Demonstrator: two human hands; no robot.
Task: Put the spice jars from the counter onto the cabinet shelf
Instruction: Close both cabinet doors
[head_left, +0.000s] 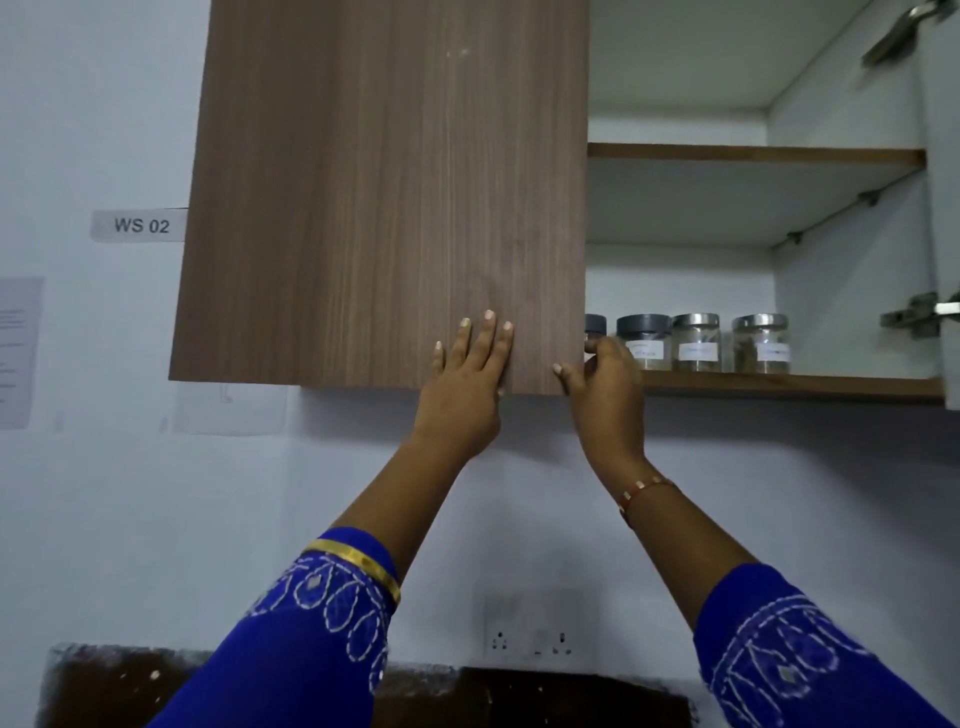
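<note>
Pale kitchen wall, wood cabinet up high. Spice jars sit in row on lower shelf, upright, long axis vertical, labels facing out. Glass, so probably light-ish, slick, breakable; I'd grab round body, not lid. Left hand flat, fingers spread on door. Right hand curled around door edge.

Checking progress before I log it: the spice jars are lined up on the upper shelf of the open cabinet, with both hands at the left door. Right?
Not quite. The head view shows the spice jars on the lower shelf; the upper shelf shows nothing on it. The left hand and right hand are indeed at the left door.
</note>
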